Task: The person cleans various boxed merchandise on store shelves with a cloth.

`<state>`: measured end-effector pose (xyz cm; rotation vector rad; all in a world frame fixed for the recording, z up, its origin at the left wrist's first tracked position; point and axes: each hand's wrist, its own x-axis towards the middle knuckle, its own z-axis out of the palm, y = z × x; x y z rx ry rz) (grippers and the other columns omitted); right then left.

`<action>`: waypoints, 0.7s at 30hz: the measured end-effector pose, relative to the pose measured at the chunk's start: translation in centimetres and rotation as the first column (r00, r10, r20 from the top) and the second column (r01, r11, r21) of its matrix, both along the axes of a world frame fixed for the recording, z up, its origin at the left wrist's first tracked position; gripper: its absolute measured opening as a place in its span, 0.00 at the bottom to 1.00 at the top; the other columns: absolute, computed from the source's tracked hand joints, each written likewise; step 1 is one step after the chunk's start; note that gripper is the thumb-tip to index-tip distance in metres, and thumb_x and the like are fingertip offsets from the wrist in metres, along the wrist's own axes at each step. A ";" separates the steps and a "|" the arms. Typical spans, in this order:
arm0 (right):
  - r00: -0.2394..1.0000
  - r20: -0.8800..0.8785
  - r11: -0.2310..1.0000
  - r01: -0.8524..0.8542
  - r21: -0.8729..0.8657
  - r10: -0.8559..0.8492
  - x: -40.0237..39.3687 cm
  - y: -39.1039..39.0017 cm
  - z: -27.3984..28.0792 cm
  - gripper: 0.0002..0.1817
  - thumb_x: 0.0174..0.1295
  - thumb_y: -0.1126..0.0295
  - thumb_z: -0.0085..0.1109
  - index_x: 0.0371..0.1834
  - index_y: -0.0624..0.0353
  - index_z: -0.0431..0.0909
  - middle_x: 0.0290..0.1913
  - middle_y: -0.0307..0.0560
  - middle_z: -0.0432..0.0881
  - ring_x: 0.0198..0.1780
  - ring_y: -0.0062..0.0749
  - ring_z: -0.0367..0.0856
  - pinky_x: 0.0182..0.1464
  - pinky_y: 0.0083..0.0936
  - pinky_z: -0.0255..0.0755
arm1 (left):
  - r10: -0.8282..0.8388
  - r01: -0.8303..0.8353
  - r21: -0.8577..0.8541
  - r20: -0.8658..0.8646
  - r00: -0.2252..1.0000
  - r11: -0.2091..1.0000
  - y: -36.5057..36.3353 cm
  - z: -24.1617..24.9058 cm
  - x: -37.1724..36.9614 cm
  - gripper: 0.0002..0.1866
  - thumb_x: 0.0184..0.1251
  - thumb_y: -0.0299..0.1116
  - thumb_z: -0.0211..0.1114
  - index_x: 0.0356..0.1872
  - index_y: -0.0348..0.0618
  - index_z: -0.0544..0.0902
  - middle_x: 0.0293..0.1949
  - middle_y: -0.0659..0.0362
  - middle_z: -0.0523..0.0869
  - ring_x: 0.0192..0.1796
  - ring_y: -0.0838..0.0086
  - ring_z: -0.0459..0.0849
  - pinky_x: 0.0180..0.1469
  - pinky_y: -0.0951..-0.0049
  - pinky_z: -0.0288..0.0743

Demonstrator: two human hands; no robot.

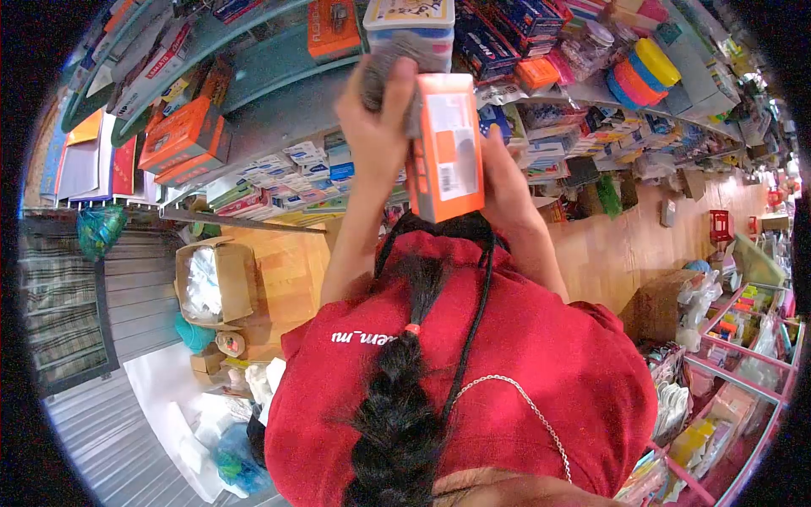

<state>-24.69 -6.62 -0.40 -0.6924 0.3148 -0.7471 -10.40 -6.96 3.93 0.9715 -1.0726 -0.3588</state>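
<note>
An orange and grey box (454, 148) with a white label and barcode stands out in front of the shelves. My right hand (511, 190) is against its right side, gripping it, with part of the fingers hidden behind it. At the box's upper left, my left hand (376, 118) is closed around a dark grey, ribbed-looking item (384, 76), which is blurred by motion. Just behind this hand sits a clear plastic container (411, 29) with a pale lid on the shelf.
Shelves (279, 93) packed with small boxes run across the top. More orange boxes (186, 139) lie on the left. Coloured tape rolls (644, 74) sit at upper right. An open carton (215, 283) stands on the wooden floor at left, and a display case (735, 389) at lower right.
</note>
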 end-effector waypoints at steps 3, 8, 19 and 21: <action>0.976 -0.028 0.976 0.218 -0.010 -0.218 0.2 -0.8 -0.6 0.30 0.65 0.48 0.34 0.61 0.60 0.59 0.54 0.47 0.71 0.53 0.34 0.72 0.56 0.32 0.66 | -0.088 0.111 -0.033 0.407 0.909 0.993 0.0 -1.5 -1.1 0.22 0.59 0.40 0.57 0.54 0.43 0.72 0.56 0.50 0.70 0.59 0.58 0.67 0.59 0.64 0.59; 0.891 0.059 0.893 0.450 0.006 -0.449 -0.9 -2.1 1.5 0.29 0.66 0.49 0.33 0.62 0.58 0.58 0.58 0.47 0.67 0.58 0.36 0.68 0.60 0.33 0.61 | -0.284 0.278 0.103 0.584 0.761 0.955 3.4 -3.8 -3.4 0.29 0.62 0.48 0.48 0.62 0.47 0.63 0.67 0.50 0.52 0.68 0.48 0.47 0.67 0.56 0.42; 0.887 -0.172 0.891 0.384 -0.243 -0.429 0.8 -0.2 -0.1 0.30 0.65 0.51 0.38 0.61 0.64 0.58 0.57 0.43 0.66 0.56 0.27 0.65 0.58 0.23 0.58 | -0.224 0.269 -0.013 0.513 0.829 0.963 -0.6 1.3 -1.7 0.24 0.61 0.34 0.46 0.60 0.43 0.65 0.64 0.51 0.59 0.67 0.53 0.53 0.66 0.57 0.44; 0.892 -0.066 0.885 0.431 -0.175 -0.448 0.7 -0.4 0.4 0.29 0.66 0.51 0.37 0.61 0.64 0.58 0.57 0.44 0.67 0.56 0.28 0.66 0.57 0.24 0.59 | -0.208 0.260 -0.007 0.578 0.789 0.966 0.5 0.2 -2.5 0.24 0.61 0.34 0.46 0.61 0.43 0.64 0.64 0.51 0.59 0.67 0.54 0.52 0.66 0.57 0.44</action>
